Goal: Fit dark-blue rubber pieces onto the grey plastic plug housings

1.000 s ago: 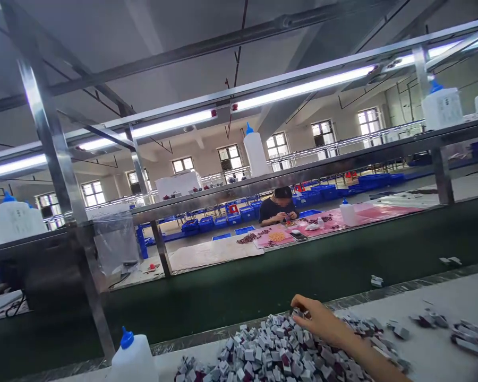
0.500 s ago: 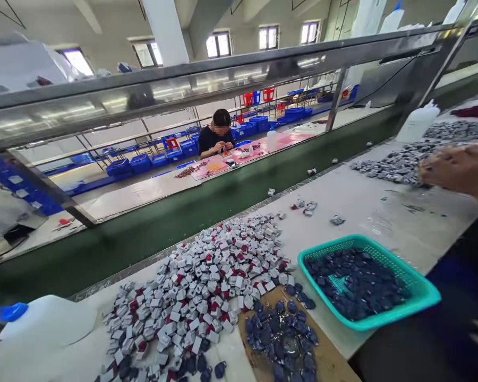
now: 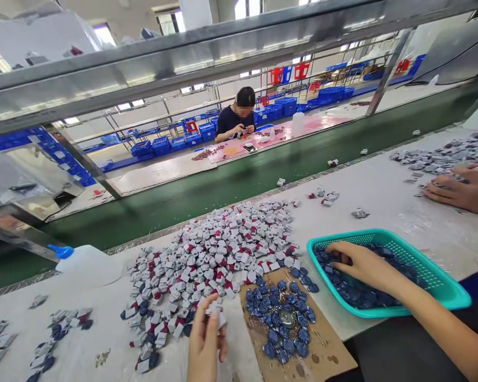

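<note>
My left hand (image 3: 207,339) is closed around a small light-grey block (image 3: 219,313), held between thumb and fingers near the front of the table. Beside it spreads a large pile of grey and dark red blocks (image 3: 223,239). My right hand (image 3: 356,262) reaches into a teal plastic basket (image 3: 442,300); its fingers curl down among small dark blue pieces (image 3: 382,292), and what the fingertips pinch is hidden. Between my hands lies a brown cardboard sheet (image 3: 326,355) with wet-looking dark blue pieces (image 3: 271,307) on it, around a clear shiny patch.
A co-worker's hands (image 3: 462,188) rest at another grey pile (image 3: 434,154) on the right. A white bottle with a blue nozzle (image 3: 90,265) lies at left. A green belt (image 3: 207,191) runs behind the table, under a metal rail (image 3: 183,58). A person (image 3: 237,116) sits across.
The view has swung rightward and down. My left hand has come into view with a grey block, and my right hand has moved from the lower right edge into the basket.
</note>
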